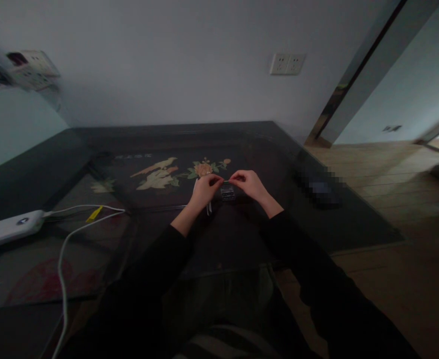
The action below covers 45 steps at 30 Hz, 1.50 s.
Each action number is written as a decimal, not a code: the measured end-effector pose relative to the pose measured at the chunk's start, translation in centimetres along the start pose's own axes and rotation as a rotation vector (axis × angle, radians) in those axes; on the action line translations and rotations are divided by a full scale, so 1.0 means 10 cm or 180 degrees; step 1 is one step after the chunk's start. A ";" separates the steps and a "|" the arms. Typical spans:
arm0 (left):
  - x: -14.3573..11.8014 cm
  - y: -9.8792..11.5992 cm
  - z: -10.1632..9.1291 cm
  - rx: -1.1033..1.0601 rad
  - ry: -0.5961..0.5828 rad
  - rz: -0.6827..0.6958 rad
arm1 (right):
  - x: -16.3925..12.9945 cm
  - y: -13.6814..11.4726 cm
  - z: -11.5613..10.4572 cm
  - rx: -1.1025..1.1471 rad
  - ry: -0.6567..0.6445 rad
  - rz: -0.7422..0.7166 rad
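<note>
My left hand [205, 190] and my right hand [250, 184] are held close together over the middle of a dark glass-topped table [242, 234]. Both pinch the ends of a thin, short item between the fingertips; it is too small and dim to name. A small dark rectangular object [227, 192] lies on the glass just below and between the hands. Thin pale strands [208, 209] hang down under my left hand. Both arms wear black sleeves.
A bird-and-flower inlay [167, 172] shows under the glass beyond the hands. A white power strip [8, 228] with white cables [64, 249] lies at the left. A blurred dark object [319, 189] sits at the right edge. Wall sockets [287, 64] and wooden floor [391, 199] are nearby.
</note>
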State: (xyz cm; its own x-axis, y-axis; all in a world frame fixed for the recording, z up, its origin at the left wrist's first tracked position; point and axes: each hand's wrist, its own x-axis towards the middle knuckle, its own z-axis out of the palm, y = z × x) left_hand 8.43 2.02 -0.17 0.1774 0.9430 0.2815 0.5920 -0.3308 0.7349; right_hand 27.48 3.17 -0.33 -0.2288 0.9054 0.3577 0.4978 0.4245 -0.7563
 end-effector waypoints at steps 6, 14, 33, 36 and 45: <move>-0.01 -0.05 0.00 0.0329 0.0031 0.0078 | 0.02 0.12 -0.03 -0.0158 0.0185 0.0122; -0.05 -0.03 0.00 0.0738 -0.0034 0.0072 | -0.01 0.14 0.05 -0.0384 -0.0096 0.0063; -0.12 0.05 0.03 0.1043 -0.0159 0.0172 | -0.03 0.16 0.09 -0.0835 -0.0271 -0.0022; -0.12 0.04 0.04 0.1126 -0.0171 0.0219 | -0.02 0.16 0.04 -0.0824 -0.0263 -0.0055; -0.14 0.05 0.09 0.1357 -0.0224 0.0369 | -0.03 0.17 -0.05 -0.0758 -0.0691 -0.0212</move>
State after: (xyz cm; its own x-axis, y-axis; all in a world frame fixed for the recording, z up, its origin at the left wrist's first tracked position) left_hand 9.25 0.54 -0.75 0.3059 0.9057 0.2935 0.8336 -0.4037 0.3769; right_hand 28.84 3.60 -1.40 -0.4277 0.8664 0.2576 0.6516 0.4931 -0.5765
